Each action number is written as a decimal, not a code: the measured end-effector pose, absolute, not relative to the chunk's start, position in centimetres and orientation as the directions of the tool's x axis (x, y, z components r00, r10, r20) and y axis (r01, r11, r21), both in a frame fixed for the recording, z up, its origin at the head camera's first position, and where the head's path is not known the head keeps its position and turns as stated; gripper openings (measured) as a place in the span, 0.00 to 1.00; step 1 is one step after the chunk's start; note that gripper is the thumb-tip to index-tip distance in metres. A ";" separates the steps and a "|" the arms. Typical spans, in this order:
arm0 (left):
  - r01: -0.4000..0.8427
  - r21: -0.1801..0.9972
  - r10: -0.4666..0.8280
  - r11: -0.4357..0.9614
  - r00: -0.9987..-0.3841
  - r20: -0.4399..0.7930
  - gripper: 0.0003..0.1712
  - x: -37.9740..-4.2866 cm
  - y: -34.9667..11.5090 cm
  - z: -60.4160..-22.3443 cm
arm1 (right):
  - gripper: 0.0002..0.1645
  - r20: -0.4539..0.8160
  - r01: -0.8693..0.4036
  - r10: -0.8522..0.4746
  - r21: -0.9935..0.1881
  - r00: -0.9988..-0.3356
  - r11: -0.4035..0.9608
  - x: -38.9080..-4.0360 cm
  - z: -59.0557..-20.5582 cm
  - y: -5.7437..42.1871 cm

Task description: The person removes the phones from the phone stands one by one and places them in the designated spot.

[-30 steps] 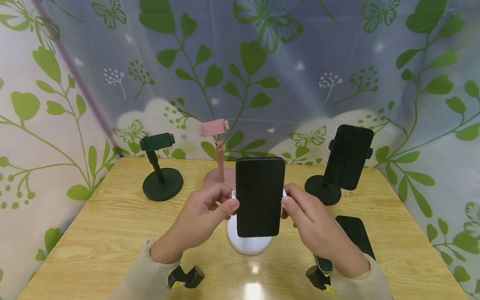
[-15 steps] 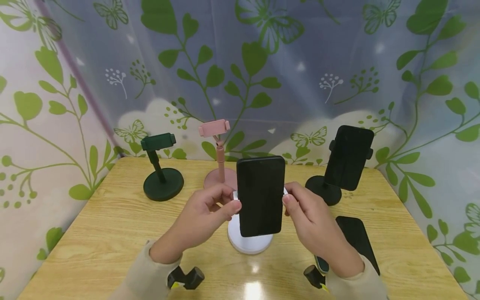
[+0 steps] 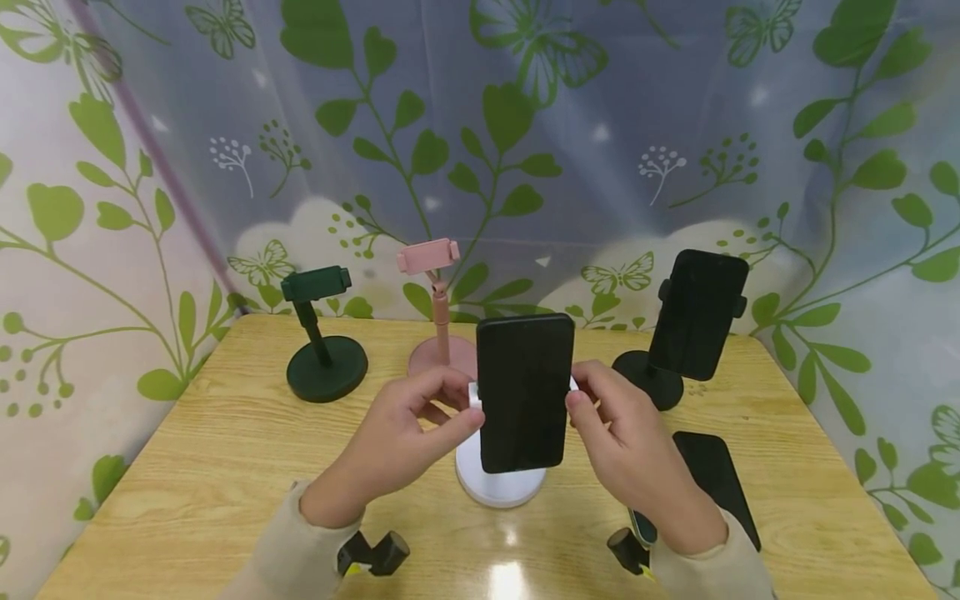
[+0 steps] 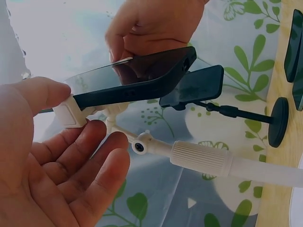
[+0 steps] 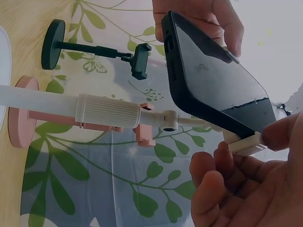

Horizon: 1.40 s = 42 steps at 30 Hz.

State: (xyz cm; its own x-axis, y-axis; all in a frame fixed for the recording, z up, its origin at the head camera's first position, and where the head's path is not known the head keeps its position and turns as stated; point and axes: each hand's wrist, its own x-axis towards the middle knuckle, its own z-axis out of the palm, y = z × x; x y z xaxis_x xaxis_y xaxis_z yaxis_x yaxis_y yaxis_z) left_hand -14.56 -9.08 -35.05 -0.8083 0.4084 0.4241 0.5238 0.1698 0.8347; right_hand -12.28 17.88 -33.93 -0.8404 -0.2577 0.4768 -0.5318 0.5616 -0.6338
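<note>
A black smartphone (image 3: 525, 396) sits upright in the clamp of a white phone stand (image 3: 498, 490), screen towards me. My left hand (image 3: 401, 425) pinches the clamp's left end. In the left wrist view, the thumb lies on top of the white clamp jaw and phone edge, with the fingers curled beneath. At the other end my right hand (image 3: 633, 442) pinches the clamp in the same way. The right wrist view shows the white clamp end (image 5: 247, 144) between thumb and fingers. The phone hides most of the stand's pole in the head view, but both wrist views show its ribbed collar (image 4: 201, 158).
A dark green phone stand (image 3: 327, 368) and a pink one (image 3: 441, 325) stand at the back left. At the back right, a black stand (image 3: 647, 382) holds another phone (image 3: 699, 315). More phones (image 3: 716, 475) lie beside my right forearm on the wooden table (image 3: 225, 467).
The phone has shifted very slightly to the right, with both hands staying at the clamp ends. The other stands have not moved.
</note>
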 end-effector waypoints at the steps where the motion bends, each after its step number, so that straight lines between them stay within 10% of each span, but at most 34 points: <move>1: 0.524 0.835 0.408 0.169 -0.808 0.425 0.06 -14.6 -9.1 -35.1 | 0.06 0.475 -0.529 -0.256 -0.632 -0.842 0.566 -12.3 -33.9 17.9; 42: 0.536 0.825 0.404 0.180 -0.805 0.435 0.03 -14.7 -8.9 -35.2 | 0.06 0.476 -0.549 -0.290 -0.612 -0.830 0.569 -12.1 -34.0 17.8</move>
